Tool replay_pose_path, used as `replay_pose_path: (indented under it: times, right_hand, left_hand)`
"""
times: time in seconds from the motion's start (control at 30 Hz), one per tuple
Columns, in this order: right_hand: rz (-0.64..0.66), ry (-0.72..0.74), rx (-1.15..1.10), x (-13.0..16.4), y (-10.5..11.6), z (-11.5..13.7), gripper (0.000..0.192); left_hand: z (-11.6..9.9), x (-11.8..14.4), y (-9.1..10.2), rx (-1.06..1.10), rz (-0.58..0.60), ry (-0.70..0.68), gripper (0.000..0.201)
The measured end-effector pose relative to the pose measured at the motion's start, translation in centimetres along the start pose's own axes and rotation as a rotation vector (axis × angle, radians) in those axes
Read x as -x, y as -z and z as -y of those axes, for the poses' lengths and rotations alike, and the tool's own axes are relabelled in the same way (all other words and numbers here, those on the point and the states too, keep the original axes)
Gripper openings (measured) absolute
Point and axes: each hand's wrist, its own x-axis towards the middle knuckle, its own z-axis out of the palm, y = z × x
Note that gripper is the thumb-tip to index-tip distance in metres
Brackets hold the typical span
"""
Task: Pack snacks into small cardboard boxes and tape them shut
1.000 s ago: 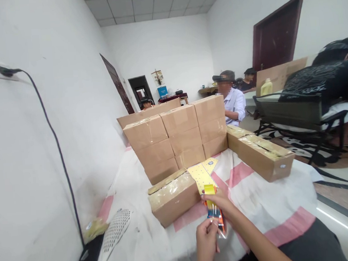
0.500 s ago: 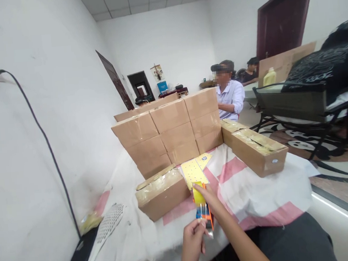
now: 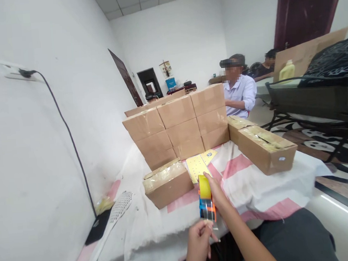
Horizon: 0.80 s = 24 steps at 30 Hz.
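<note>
A tape dispenser, orange and blue with a yellow roll of clear packing tape, is held over the front of the table. My right hand grips it from the right side near the roll. At its lower end my left hand pinches the loose end of the tape between thumb and fingers. Just left of the dispenser lies a taped cardboard box. Behind the hands a yellow dotted sheet lies flat on the cloth.
Stacked cardboard boxes form a wall across the table. Two more boxes, the nearer one taped, stand at right. On the left are a white fly swatter, a black device and a cable. A person sits beyond the boxes.
The view has turned slightly left, so things sit further right. The dispenser has tilted, showing more of its roll and blue body. Both hands keep their hold.
</note>
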Motion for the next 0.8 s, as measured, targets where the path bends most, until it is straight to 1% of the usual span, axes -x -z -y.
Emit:
replay_pose_path:
  times: [0.1,0.27,0.37,0.47,0.53,0.67,0.8]
  right_hand:
    - [0.004,-0.110,-0.109,0.2,-0.1,0.4,0.043]
    - [-0.015,-0.044,-0.076,0.1,0.3,0.5,0.040]
    - [0.053,-0.029,-0.031,-0.4,0.8,0.4,0.039]
    - [0.160,-0.041,-0.056,-0.6,1.4,0.4,0.036]
    - [0.203,-0.073,-0.082,-0.5,1.8,0.5,0.034]
    - [0.215,-0.129,-0.135,-0.1,2.4,0.8,0.030]
    - [0.230,-0.112,-0.143,0.1,2.7,1.2,0.025]
  left_hand:
    - [0.4,0.2,0.2,-0.016,0.001,0.000,0.082]
    - [0.0,-0.6,0.1,-0.032,-0.009,0.001,0.085]
    - [0.1,-1.1,-0.3,-0.022,-0.006,0.012,0.089]
    - [0.4,-1.4,-0.7,-0.012,-0.003,0.026,0.092]
    - [0.4,-1.4,-0.9,-0.010,0.010,0.027,0.094]
    - [-0.1,-1.2,-1.1,-0.012,0.035,0.023,0.093]
    - [-0.4,-0.9,-1.4,-0.001,0.042,0.019,0.088]
